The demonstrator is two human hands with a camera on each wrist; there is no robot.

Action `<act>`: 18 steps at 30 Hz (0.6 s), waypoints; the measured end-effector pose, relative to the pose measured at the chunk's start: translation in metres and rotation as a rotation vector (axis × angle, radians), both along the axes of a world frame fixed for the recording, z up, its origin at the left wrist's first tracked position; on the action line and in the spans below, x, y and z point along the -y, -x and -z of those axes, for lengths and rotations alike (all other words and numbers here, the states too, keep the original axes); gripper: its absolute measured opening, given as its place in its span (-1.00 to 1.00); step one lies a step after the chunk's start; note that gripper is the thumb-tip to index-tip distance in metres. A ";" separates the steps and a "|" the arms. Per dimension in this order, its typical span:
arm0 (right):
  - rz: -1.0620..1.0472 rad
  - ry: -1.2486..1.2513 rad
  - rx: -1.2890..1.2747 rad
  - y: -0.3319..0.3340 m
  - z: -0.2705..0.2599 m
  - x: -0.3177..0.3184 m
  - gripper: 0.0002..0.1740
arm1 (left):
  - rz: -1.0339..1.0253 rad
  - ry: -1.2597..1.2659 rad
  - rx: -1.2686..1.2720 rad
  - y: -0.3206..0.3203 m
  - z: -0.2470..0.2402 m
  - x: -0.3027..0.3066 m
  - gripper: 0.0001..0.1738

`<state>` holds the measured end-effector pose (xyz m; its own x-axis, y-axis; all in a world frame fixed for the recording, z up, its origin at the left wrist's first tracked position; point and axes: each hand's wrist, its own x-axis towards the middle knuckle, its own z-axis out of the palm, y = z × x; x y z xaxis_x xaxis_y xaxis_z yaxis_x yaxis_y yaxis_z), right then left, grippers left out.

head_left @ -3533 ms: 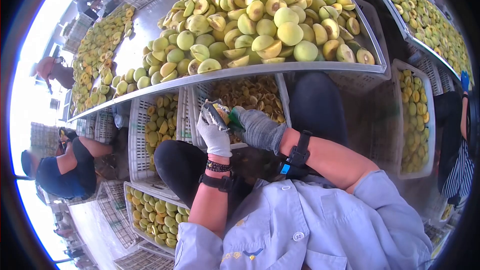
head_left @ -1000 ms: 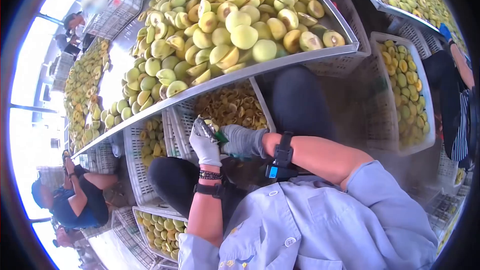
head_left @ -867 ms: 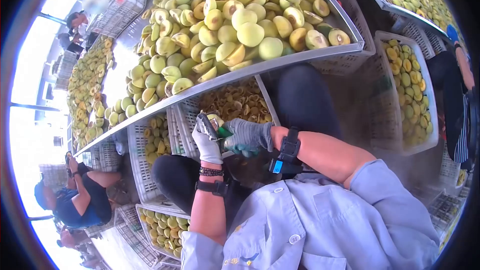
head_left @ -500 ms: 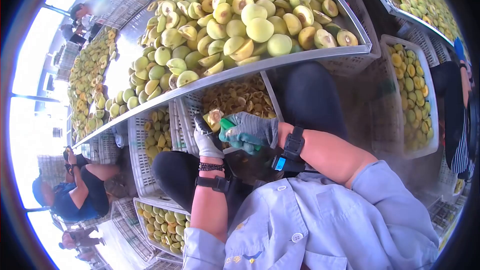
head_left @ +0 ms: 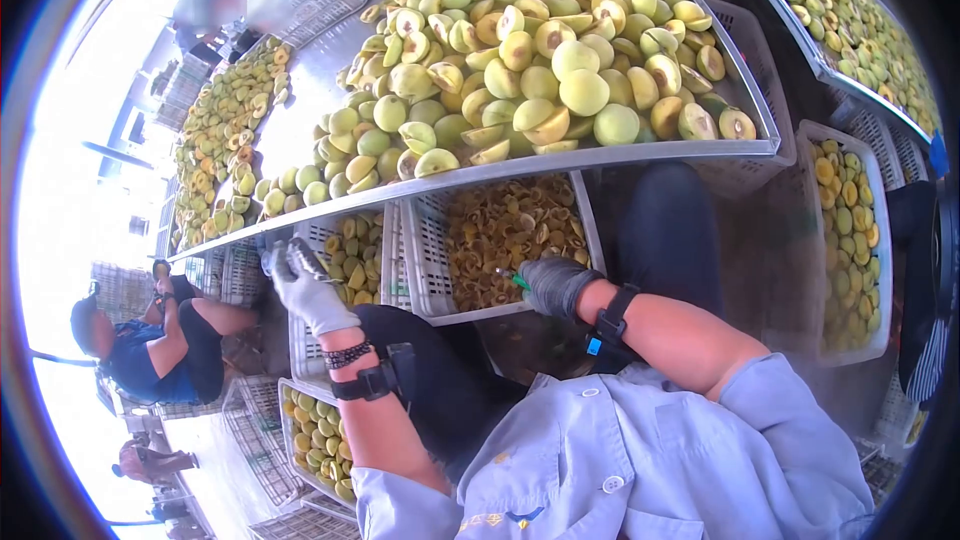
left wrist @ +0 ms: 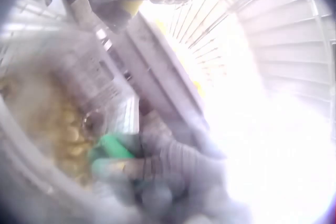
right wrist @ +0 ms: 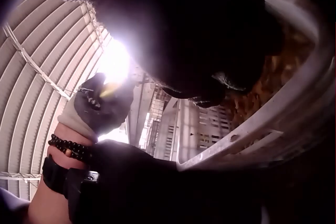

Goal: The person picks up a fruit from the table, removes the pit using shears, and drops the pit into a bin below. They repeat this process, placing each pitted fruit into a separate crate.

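Your R hand [head_left: 555, 288] clamped on green tool [head_left: 520, 282], above crate [head_left: 428, 252]; prob. light, stiff; hold green end. Yellow bit [right wrist: 110, 88] against your L hand [head_left: 305, 292], grip can't tell; prob. soft, slippery; cup gently.

The green handle [left wrist: 114, 146] is blurred in the left wrist view.

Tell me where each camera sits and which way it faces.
Head: on the head, facing forward and down at the fruit pile and scrap crate; left hand, right hand, forearms and shirt show.
Left wrist: on that wrist, facing the right hand and green-handled tool; the left hand shows at top.
Right wrist: on that wrist, facing the scrap crate and left hand; the right hand shows dark, above.
Shared: both wrist views show both hands and the ribbed roof.
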<state>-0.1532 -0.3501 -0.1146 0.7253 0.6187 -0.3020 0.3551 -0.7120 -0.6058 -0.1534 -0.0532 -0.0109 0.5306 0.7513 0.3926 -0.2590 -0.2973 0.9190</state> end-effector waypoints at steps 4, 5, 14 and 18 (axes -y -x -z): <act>-0.009 -0.058 0.008 0.004 -0.008 -0.008 -0.80 | -0.113 -0.178 -0.282 -0.007 -0.053 0.024 -0.63; -0.014 -0.060 0.021 0.005 -0.007 -0.010 -0.80 | 0.035 -0.193 -0.279 -0.018 -0.048 0.023 -0.60; -0.044 -0.049 -0.011 0.002 -0.027 -0.013 -0.81 | 0.156 -0.929 -0.824 -0.131 0.026 0.003 -0.31; -0.047 -0.067 -0.022 0.000 -0.027 -0.010 -0.80 | 0.184 -0.991 -1.115 -0.139 0.009 0.015 -0.32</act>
<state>-0.1529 -0.3402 -0.0880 0.6885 0.6713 -0.2742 0.3731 -0.6522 -0.6599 -0.0145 -0.0679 -0.0194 0.9462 0.3222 0.0301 0.3169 -0.9413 0.1161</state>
